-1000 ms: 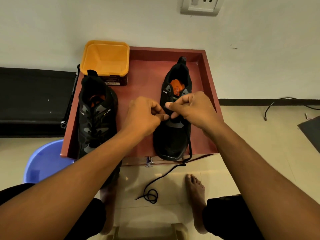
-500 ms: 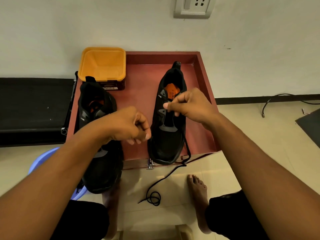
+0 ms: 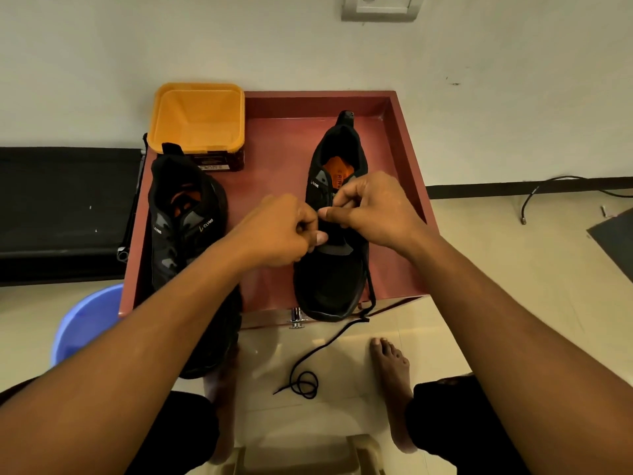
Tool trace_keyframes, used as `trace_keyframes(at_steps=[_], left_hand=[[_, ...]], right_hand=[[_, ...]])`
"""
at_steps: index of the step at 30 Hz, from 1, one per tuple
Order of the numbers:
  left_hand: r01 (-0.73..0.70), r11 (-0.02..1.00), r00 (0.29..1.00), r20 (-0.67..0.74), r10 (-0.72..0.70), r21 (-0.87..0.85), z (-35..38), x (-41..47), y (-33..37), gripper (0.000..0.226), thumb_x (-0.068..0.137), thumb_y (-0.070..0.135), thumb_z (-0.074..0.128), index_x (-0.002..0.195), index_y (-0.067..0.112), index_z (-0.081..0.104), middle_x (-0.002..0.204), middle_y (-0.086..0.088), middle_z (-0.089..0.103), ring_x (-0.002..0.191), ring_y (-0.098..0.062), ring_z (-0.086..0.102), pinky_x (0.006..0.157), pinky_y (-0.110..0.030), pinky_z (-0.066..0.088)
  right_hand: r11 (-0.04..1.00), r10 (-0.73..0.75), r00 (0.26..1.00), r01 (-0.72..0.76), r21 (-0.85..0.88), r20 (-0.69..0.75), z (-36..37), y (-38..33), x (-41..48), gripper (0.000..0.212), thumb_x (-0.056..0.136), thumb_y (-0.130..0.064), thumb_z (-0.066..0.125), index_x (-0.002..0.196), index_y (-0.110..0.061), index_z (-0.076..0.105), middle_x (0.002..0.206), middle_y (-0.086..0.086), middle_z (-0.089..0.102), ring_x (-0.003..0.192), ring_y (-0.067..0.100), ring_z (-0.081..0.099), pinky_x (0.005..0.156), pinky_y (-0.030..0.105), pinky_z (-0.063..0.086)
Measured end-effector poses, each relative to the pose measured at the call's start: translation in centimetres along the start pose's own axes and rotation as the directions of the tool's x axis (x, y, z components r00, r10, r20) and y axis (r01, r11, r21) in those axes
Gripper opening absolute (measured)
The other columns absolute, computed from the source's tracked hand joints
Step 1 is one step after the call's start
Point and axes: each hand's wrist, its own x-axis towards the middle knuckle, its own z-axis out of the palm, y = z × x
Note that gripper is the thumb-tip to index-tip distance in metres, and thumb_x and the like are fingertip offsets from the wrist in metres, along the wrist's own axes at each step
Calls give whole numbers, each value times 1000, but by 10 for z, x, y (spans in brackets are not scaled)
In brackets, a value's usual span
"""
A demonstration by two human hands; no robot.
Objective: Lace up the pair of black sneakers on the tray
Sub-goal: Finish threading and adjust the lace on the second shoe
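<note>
Over the right sneaker (image 3: pixel 330 286) on the red tray (image 3: pixel 277 132), the fingers of the right hand (image 3: pixel 373 209) pinch the black lace (image 3: pixel 329 341), which trails to the floor (image 3: pixel 308 426). The fingers of the left hand (image 3: pixel 282 231) curl beside them, their hold hidden. The second sneaker (image 3: pixel 181 217) lies at the tray's left.

right sneaker (image 3: pixel 329 279): black cloth upper, matt, fine weave; grey overlay panels smoother, faint sheen; orange insole, matt. left sneaker (image 3: pixel 181 234): same cloth, same grey panels. lace (image 3: pixel 308 382): black woven cord, matt. tray (image 3: pixel 281 159): red-brown, smooth, satin finish; material cannot tell. latch (image 3: pixel 296 318): bright polished metal. tub (image 3: pixel 198 114): orange plastic, smooth, slight gloss. basin (image 3: pixel 85 323): blue plastic, smooth. floor (image 3: pixel 479 269): cream tile, glossy, reflective. wall (image 3: pixel 308 46): painted, matt.
</note>
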Motion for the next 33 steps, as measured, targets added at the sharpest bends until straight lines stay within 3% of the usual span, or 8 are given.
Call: trace_keyframes(at_steps=[6, 11, 15, 18, 22, 26, 29, 33], left_hand=[[58, 989, 901, 434, 8, -139, -9, -11, -5, 31, 99, 25, 69, 73, 7, 67, 71, -14, 72, 62, -17, 68, 70, -40, 57], [46, 994, 986, 156, -61, 97, 5, -3, 0, 53, 89, 62, 67, 67, 14, 69, 66, -10, 67, 60, -24, 61, 60, -37, 48], [-28, 975, 999, -35, 37, 220, 21, 4, 4, 48, 94, 44, 70, 61, 13, 55, 56, -3, 53, 55, -20, 52, 53, -29, 35], [-127, 983, 970, 222, 96, 132, 13, 4, 6, 43, 98, 31, 69, 61, 11, 58, 53, 2, 53, 50, -11, 47, 54, -29, 40], [-77, 993, 804, 595, 10, 87, 18, -3, 9, 39, 100, 33, 66, 63, 19, 63, 58, 3, 68, 57, -10, 60, 68, -30, 54], [33, 996, 865, 496, -72, 86, 9, -1, 2, 41, 95, 47, 68, 68, 17, 70, 66, -2, 74, 59, -15, 66, 74, -39, 59], [18, 978, 977, 203, -62, 210, 9, 2, 2, 57, 87, 69, 65, 67, 15, 69, 61, -4, 69, 62, -23, 67, 62, -37, 53], [-103, 950, 994, 58, 90, 294, 19, 8, 10, 51, 98, 45, 64, 58, 17, 51, 54, -2, 52, 55, -22, 51, 54, -33, 37]], right_hand=[[999, 29, 993, -26, 22, -115, -1, 7, 2, 21, 85, -28, 86, 74, -15, 74, 63, 2, 69, 55, 10, 61, 58, 23, 48], [998, -5, 995, -1, -59, -95, 0, 6, 0, 21, 88, -34, 82, 75, -21, 71, 63, -2, 67, 61, 16, 66, 60, 27, 53], [997, -27, 992, 18, -70, -123, 3, 8, -3, 23, 89, -36, 81, 75, -21, 70, 63, -4, 66, 57, 10, 62, 58, 26, 51], [999, -29, 988, 23, -40, -153, 4, 9, -5, 24, 87, -34, 83, 72, -22, 69, 61, -5, 65, 56, 11, 62, 59, 31, 54], [1000, -11, 989, 9, -17, -148, 0, 10, -5, 23, 87, -33, 84, 72, -22, 71, 62, -5, 67, 61, 15, 66, 64, 40, 60], [999, -13, 993, 7, -48, -115, -3, 8, -7, 21, 89, -38, 82, 78, -22, 73, 66, -5, 69, 62, 12, 67, 65, 38, 61], [996, -26, 991, 15, -88, -129, 0, 7, -10, 27, 88, -47, 80, 77, -24, 71, 65, -6, 68, 61, 10, 66, 62, 36, 59], [992, -28, 983, 6, -123, -181, 2, 6, -14, 26, 90, -46, 78, 76, -25, 72, 65, -8, 66, 61, 8, 64, 64, 39, 58]])
